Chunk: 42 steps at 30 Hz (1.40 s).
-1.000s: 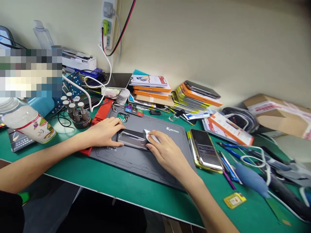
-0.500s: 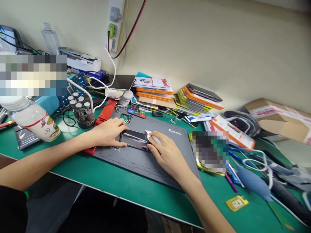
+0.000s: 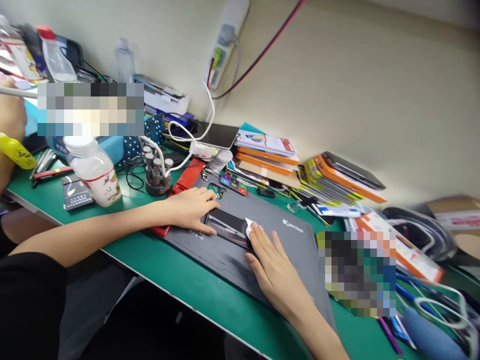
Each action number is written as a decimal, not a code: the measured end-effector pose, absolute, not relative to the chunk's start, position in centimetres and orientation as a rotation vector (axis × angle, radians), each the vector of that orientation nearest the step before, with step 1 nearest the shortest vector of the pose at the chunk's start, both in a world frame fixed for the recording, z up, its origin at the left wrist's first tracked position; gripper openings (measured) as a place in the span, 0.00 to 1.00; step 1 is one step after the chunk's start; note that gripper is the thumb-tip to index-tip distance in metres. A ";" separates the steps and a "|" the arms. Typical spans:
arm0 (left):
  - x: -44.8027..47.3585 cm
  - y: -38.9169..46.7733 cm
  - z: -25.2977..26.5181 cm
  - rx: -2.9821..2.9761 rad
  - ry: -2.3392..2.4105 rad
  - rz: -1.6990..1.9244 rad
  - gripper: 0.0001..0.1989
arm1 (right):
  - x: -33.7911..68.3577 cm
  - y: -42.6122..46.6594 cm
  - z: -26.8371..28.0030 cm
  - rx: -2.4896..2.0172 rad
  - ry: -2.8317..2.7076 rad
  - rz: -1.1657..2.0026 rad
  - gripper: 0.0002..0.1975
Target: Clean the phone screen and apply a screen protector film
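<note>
A dark, glossy phone [image 3: 227, 226] lies flat on a grey work mat [image 3: 296, 275]. My left hand [image 3: 192, 209] grips its left end, thumb on the near edge and fingers at the far edge. At the other end, my right hand [image 3: 272, 260] keeps a small white wipe [image 3: 249, 228] under its fingertips, pressed to the phone. The right fingers are fairly straight, thumb apart, and they hide most of the wipe.
Left of the mat stand a screwdriver stand [image 3: 157, 175] and a plastic bottle [image 3: 95, 172]. Behind it are stacked boxes [image 3: 266, 155] and a white cable [image 3: 212, 107]. Another person's hand [image 3: 11, 115] shows at far left. A blurred patch and cables lie right.
The view has swung left, so everything sits further right. My right fingers have straightened from a pinch and lie flatter over the wipe. My left hand still holds the phone's left end.
</note>
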<state>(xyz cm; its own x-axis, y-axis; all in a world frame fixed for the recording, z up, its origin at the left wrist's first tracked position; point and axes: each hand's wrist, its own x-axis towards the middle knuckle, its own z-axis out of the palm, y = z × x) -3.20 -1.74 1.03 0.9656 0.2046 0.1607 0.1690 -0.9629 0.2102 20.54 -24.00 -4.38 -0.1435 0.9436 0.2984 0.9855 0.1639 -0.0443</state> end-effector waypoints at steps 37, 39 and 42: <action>-3.5 -1.5 2.2 2.753 0.560 0.641 0.18 | 19.5 -21.2 -2.6 -1.942 -2.146 -0.274 0.30; -3.5 -1.8 2.3 2.747 0.575 0.629 0.18 | 19.2 -23.1 -2.8 -1.882 -2.200 -0.368 0.32; -3.3 -2.1 2.3 2.744 0.561 0.612 0.18 | 19.0 -26.3 -3.2 -1.822 -2.255 -0.460 0.37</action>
<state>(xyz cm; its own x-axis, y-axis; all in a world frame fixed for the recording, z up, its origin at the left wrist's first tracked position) -3.31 -2.09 2.30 0.8356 0.4252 0.3479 0.3094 -0.8875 0.3414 18.96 -26.25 -3.20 -0.2162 0.9115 0.3500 0.9757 0.1889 0.1109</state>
